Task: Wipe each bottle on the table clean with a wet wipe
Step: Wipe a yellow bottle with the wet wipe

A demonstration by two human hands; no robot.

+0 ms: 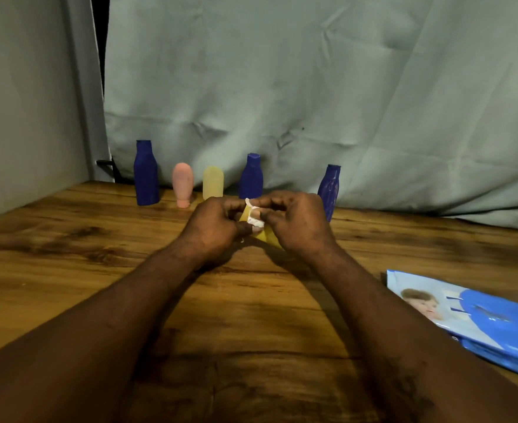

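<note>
Over the middle of the wooden table (68, 270) my two hands meet around a small yellow bottle (268, 236). My right hand (297, 227) grips the bottle. My left hand (216, 230) pinches a crumpled white wet wipe (253, 216) against it. Most of the bottle is hidden by my fingers. Along the back stand a tall dark blue bottle (145, 174), a pink bottle (183, 184) on its cap, a pale yellow bottle (213, 182), a second blue bottle (251, 177) and a third blue bottle (329, 190), partly behind my right hand.
A blue pack of wet wipes (477, 319) lies flat at the table's right edge. A grey-green cloth (312, 102) hangs behind the bottles, and a pale wall (22, 102) closes the left side.
</note>
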